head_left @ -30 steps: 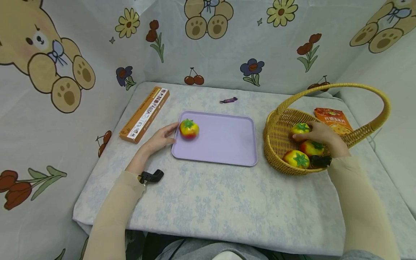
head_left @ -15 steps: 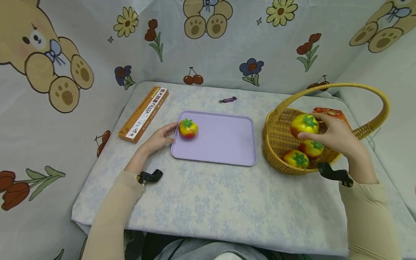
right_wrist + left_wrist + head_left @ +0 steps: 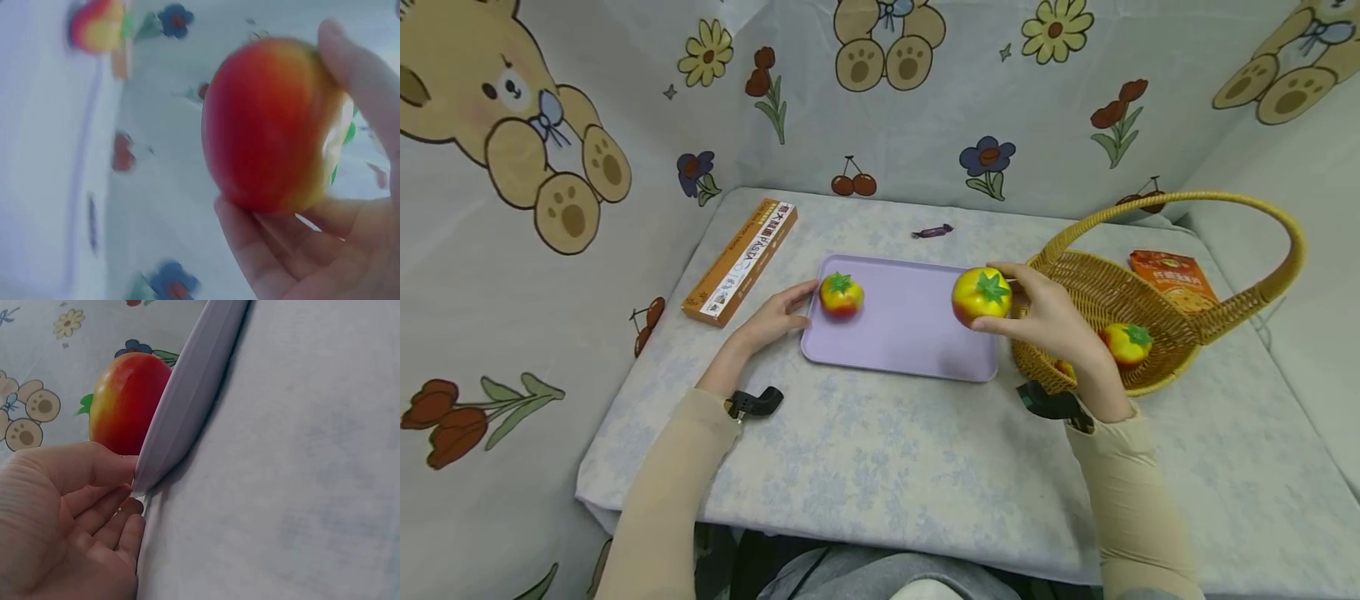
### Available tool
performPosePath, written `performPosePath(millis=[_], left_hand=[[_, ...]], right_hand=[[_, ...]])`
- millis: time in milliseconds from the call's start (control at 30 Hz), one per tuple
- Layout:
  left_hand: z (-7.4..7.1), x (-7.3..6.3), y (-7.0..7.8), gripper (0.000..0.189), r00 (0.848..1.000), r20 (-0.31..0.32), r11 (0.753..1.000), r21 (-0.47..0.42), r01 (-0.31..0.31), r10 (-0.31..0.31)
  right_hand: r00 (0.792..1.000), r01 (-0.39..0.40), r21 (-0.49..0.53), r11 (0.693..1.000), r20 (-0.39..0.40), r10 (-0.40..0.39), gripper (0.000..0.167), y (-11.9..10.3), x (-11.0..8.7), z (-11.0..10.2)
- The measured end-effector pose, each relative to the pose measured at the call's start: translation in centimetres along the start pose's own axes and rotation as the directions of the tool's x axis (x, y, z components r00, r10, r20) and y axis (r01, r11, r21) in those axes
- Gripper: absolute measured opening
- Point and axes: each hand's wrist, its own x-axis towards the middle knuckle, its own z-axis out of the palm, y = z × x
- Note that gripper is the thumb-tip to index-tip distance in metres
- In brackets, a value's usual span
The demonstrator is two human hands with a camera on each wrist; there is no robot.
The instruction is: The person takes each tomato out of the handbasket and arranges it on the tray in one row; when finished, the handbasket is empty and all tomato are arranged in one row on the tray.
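Observation:
My right hand holds a red-and-yellow fruit with a green star-shaped leafy top between thumb and fingers. In the head view this fruit is over the right end of a lilac tray. A second fruit of the same kind sits at the tray's left end. My left hand touches the tray's left edge, its thumb at the rim in the left wrist view and its other fingers loosely bent beside it. On the right, a wicker basket holds another such fruit; one more is mostly hidden behind my right hand.
A long orange-brown pasta box lies left of the tray. Beyond the tray is a small purple wrapped candy. An orange-red packet lies behind the basket, whose tall handle arches over it. A patterned cloth covers the table.
My right hand has lifted one fruit out of the basket and carried it left to above the tray's right end. The left hand stays at the tray's edge.

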Motion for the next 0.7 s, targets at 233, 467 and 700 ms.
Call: performPosePath(millis=[233,467,700], left_hand=[[-0.4,0.9,-2.2,0.067,1.000,-0.021,1.000,0.006,0.004,-0.004],[-0.5,1.0,-2.5,0.067,1.000,-0.028,1.000,0.021,-0.010,0.011],[-0.4,0.9,-2.5,0.067,0.999,-0.041,1.000,0.019,-0.016,0.017]], right_hand=[[0.998,-0.009,0.101,0.995,0.063,0.002,0.083,0.6,5.4,5.0],[0.994,-0.062,0.087,0.994,0.098,0.054,0.083,1.5,9.0,8.8],[0.985,-0.098,0.087,0.991,0.150,0.084,0.086,1.8,10.2,11.5]])
